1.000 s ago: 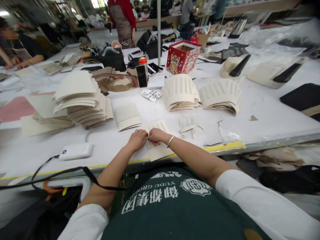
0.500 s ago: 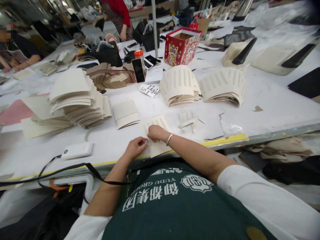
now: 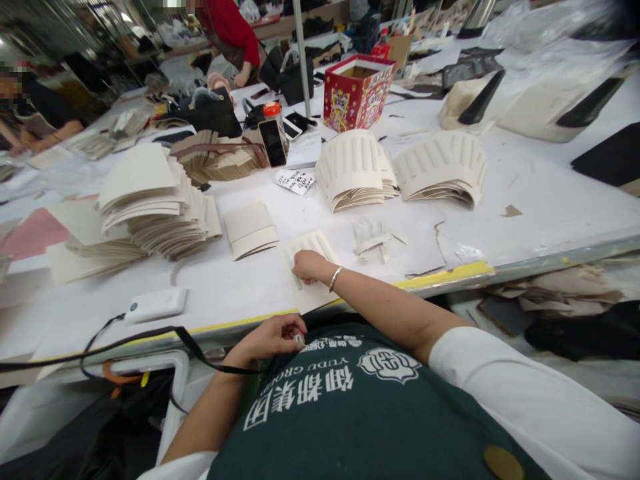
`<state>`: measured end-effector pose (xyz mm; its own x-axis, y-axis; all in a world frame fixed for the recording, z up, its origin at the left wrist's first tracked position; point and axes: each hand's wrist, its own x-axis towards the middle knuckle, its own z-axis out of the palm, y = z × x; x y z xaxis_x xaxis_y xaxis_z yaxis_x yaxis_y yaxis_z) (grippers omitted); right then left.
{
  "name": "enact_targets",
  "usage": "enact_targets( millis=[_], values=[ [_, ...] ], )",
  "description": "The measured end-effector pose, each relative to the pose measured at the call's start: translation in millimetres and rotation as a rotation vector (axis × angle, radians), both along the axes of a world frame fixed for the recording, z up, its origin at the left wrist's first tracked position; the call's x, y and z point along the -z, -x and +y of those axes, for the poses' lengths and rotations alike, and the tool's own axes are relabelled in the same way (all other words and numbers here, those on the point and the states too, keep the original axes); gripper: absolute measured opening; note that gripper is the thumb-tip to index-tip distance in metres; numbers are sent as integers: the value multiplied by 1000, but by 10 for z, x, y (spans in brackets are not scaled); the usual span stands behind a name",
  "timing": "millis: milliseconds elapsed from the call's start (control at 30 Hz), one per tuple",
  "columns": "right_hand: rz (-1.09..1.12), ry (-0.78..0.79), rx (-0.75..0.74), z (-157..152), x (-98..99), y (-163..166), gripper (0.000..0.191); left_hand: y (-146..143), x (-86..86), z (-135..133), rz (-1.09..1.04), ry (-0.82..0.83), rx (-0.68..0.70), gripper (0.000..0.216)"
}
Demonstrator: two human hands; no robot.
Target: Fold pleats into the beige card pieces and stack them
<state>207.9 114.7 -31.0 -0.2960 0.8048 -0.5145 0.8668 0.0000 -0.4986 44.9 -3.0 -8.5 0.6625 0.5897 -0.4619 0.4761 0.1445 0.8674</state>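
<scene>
A cream panel with raised parallel ribs lies at the table's front edge. Over its middle, my right hand has its fingers curled and pressed down. A thin strip-like line shows below those fingertips; whatever they pinch is hidden. My left hand is off the table edge, in front of the apron, with thumb and fingers closed on a small white scrap. Just beyond the panel lie a small stack of plain cream pieces and a loose heap of white strips.
Two stacks of ribbed panels, one left and one right, stand farther back. At left are a tall stack of cream pieces and a white power bank with a black cable. A red box stands behind. Co-workers are at far left and back.
My left hand has drawn away from the panel, down toward my body, with the small white scrap. My right hand has stayed on the panel.
</scene>
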Motion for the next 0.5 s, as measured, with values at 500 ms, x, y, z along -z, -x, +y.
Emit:
enact_targets(
  millis=[500],
  values=[
    [331,-223,95,-638,-798,-950,24,-374,-257,511,-69,-743,-365,40]
  ],
)
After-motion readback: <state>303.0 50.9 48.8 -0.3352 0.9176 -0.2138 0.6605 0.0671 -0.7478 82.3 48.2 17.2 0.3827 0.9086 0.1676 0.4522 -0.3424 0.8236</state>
